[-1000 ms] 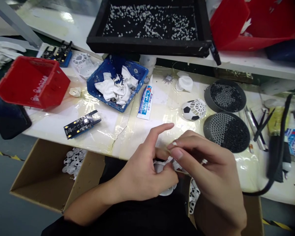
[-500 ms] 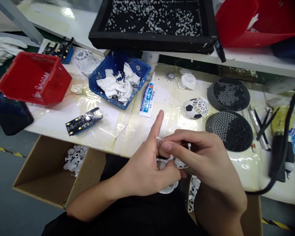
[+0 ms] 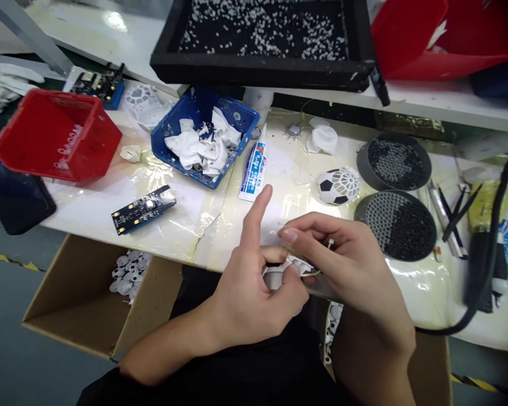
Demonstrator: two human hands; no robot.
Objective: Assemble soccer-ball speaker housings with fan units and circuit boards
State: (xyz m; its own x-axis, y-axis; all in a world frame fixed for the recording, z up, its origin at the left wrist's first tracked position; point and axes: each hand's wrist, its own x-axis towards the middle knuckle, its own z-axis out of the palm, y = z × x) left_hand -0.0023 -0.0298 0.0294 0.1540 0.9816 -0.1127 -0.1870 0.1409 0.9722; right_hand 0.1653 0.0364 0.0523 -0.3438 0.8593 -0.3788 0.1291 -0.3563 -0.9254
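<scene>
My left hand (image 3: 258,287) is curled around a white plastic part (image 3: 275,278) just over the table's front edge, its index finger pointing up and away. Most of that part is hidden by the fingers. Close on the right, my right hand (image 3: 342,262) pinches with thumb and index fingertip; whatever lies between them is too small to make out. A thin wire with a small white connector (image 3: 331,242) sticks out beside the right fingers. Beyond the hands lie a glue tube (image 3: 253,172) and a football-patterned half shell (image 3: 337,186).
Two round dark trays of black bits (image 3: 395,225) stand right, beside tweezers (image 3: 461,214). A blue bin (image 3: 186,163), a red bin (image 3: 105,146) and a circuit board (image 3: 144,210) occupy the left. Below sits a cardboard box (image 3: 71,304) of small football pieces. A black tray (image 3: 258,70) rests overhead.
The right fingertips have drawn slightly away from the left index finger, where a small white piece showed between them. The left hand has tilted and shifted a little left.
</scene>
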